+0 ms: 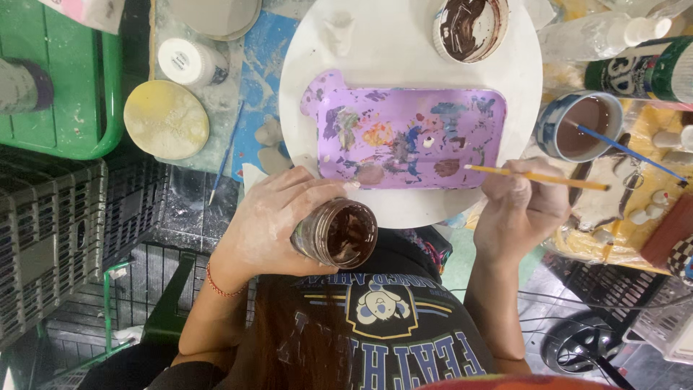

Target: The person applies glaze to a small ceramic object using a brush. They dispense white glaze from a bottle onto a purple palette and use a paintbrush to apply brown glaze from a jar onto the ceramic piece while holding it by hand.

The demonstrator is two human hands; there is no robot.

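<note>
The left hand (271, 220) has its grip wrapped snugly round a small open jar (338, 233) of dark brown paint, tilted so its mouth faces up. The right hand (521, 209) pinches a yellow-handled brush (538, 178) — fingers closed on the shaft, its tip reaching left from that grip to the purple palette (411, 137). The palette lies on a round white board (404, 50) just beyond both grips. A cup of brown water (581, 124) stands just beyond the right grip.
</note>
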